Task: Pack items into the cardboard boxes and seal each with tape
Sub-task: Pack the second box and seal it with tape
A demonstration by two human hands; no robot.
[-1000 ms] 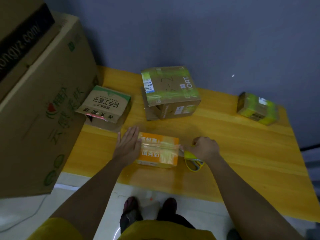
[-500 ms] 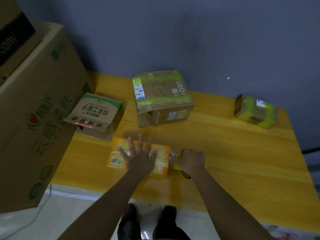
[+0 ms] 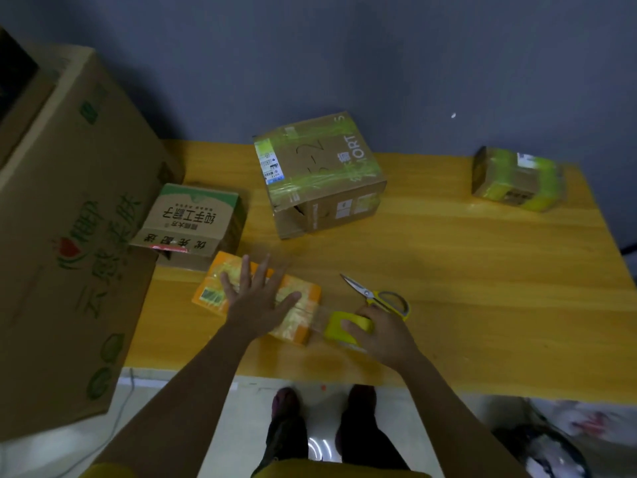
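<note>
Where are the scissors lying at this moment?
In the head view, the scissors lie on the wooden table, to the right of the orange box and just beyond the right hand, which holds the yellow tape roll.

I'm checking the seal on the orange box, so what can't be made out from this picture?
- Head view: the orange box top is largely covered by the left hand, so the tape line under it is hidden.
- The tape roll is partly hidden by the right hand.
- The label print is too small and blurred to read.
- Box contents: hidden, box closed.
</note>
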